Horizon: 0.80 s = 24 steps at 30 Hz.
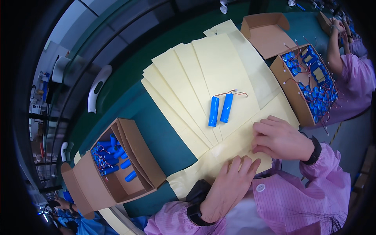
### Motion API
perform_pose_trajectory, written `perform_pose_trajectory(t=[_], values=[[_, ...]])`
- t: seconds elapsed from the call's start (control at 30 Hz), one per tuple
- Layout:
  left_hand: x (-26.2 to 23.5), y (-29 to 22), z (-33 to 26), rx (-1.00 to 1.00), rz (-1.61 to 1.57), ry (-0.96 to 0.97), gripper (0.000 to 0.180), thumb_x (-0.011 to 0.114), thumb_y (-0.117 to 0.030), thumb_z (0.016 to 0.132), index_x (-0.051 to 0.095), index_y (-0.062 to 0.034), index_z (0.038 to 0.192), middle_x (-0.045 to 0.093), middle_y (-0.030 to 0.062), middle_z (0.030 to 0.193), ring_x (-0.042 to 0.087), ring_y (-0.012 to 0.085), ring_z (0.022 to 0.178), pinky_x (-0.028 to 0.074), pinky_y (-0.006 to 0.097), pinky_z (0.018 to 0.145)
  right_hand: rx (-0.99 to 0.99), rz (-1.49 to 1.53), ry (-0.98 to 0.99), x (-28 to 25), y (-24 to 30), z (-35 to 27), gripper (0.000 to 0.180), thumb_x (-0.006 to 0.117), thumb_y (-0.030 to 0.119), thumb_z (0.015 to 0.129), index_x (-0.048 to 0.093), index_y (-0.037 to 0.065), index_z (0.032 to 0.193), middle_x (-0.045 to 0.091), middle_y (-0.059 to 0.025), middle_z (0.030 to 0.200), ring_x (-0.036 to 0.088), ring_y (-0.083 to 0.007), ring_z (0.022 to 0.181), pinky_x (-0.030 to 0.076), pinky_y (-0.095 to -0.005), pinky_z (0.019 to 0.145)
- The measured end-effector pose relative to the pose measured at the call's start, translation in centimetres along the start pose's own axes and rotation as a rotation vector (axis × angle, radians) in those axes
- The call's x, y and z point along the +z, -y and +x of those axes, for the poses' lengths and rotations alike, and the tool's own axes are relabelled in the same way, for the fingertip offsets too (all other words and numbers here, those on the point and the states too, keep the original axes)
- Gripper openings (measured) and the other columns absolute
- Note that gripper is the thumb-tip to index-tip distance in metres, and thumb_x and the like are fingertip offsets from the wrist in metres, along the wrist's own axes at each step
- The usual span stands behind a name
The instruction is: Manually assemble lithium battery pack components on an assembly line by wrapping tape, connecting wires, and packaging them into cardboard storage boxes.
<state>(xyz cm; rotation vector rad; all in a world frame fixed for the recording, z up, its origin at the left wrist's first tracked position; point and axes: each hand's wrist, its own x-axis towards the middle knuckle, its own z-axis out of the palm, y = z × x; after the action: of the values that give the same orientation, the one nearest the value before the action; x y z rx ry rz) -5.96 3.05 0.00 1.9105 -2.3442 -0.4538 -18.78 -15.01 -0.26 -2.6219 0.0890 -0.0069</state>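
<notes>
Left hand [232,187] and right hand [282,140]: fingers bent on yellow sheet [209,166], grip indeterminable. Sheet: lower centre of frame, long axis rising rightward; pale, glossy, creased at left end. Beyond, frame centre: two blue cylinders [226,108].

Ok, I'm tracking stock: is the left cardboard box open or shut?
Open: its lid lies folded outward, exposing blue battery cells inside.

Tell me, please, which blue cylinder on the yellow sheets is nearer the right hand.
The right blue cylinder; the left blue cylinder lies farther from the right hand.
</notes>
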Motion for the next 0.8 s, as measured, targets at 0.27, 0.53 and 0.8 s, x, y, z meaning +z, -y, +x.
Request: perform_pose_trajectory(t=[0.27, 0.53, 0.8], values=[[-0.6, 0.3, 0.4, 0.016, -0.012, 0.026, 0.05, 0.058, -0.016, 0.081, 0.056, -0.0119, 0.131, 0.049, 0.0044, 0.103, 0.052, 0.0204, 0.101, 0.047, 0.03, 0.083, 0.104, 0.539, -0.373, -1.7, -3.8, -3.1, 0.018, 0.066, 0.02, 0.09, 0.057, 0.006, 0.092, 0.05, -0.0043, 0.086, 0.053, -0.0146, 0.077, 0.044, -0.0269, 0.07], [-4.2, 3.6, 2.2, -0.491, -0.226, -0.234, 0.027, 0.066, -0.019, 0.089, 0.061, -0.0061, 0.112, 0.058, 0.0142, 0.097, 0.061, 0.0297, 0.087, 0.05, 0.039, 0.072, 0.188, 0.882, -0.866, -5.2, 3.0, 2.1, 0.015, 0.057, 0.014, 0.098, 0.055, -0.001, 0.102, 0.052, -0.0002, 0.097, 0.052, -0.0078, 0.085, 0.044, -0.0229, 0.079], [-1.4, 7.8, 4.8, -0.576, -0.279, -0.44, 0.027, 0.069, -0.011, 0.086, 0.06, 0.0012, 0.108, 0.058, 0.0157, 0.094, 0.06, 0.0306, 0.086, 0.05, 0.039, 0.076, 0.163, 0.979, -0.741, -4.0, 3.4, 4.9, 0.009, 0.056, 0.01, 0.099, 0.055, 0.0, 0.098, 0.054, -0.0032, 0.095, 0.055, -0.0094, 0.087, 0.044, -0.0253, 0.082]])
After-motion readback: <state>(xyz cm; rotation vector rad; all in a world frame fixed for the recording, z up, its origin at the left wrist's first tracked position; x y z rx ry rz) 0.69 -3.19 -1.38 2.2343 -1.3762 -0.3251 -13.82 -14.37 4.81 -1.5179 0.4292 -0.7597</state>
